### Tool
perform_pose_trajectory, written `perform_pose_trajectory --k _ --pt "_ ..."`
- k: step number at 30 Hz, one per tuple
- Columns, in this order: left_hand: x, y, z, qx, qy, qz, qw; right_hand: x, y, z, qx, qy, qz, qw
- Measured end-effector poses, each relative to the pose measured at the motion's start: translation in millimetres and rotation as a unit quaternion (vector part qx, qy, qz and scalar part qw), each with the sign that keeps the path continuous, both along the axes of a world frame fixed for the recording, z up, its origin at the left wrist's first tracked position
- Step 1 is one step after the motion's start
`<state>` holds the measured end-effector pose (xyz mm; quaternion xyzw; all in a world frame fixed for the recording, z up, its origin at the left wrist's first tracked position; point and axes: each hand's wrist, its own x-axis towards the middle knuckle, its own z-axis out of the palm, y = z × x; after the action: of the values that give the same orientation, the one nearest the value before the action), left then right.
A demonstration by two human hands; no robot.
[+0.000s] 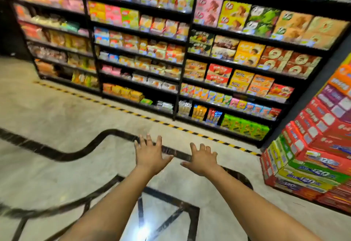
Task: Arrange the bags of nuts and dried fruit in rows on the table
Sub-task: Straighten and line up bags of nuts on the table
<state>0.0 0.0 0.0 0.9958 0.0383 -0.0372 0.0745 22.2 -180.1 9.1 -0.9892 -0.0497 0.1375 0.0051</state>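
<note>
My left hand (150, 155) and right hand (202, 160) reach out over the floor (57, 111) before the snack shelves (186, 54), fingers spread, holding nothing, probably for balance. No nut bags or desk show here.

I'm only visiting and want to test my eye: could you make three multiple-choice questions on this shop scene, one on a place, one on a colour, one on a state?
1. Where is the slanted stack of red, green and yellow cartons?
A. At the right edge
B. At the left edge
C. Between the arms

2. What colours are the floor tape before the black metal shelves?
A. Red and white
B. Yellow and black
C. Blue

3. How are the person's bare hands?
A. Gripping a bag
B. Fists
C. Open, empty

Answers:
1. A: the stack leans at the right.
2. B: the tape is striped along the shelves.
3. C: left hand and right hand spread fingers over the floor.
</note>
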Motion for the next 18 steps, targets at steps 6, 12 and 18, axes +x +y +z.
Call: perform_pose_trajectory --k 6,12,18 --pt "-82 74 -69 -0.008 0.081 0.097 0.992 -40 83 -61 -0.03 0.086 0.092 0.992" --pt "-173 168 -109 -0.027 0.137 0.221 0.965 -88 204 -100 -0.031 0.121 0.215 0.969" --pt "-281 287 -136 -0.061 0.17 0.367 0.913 -147 351 -122 -0.046 0.154 0.37 0.915"
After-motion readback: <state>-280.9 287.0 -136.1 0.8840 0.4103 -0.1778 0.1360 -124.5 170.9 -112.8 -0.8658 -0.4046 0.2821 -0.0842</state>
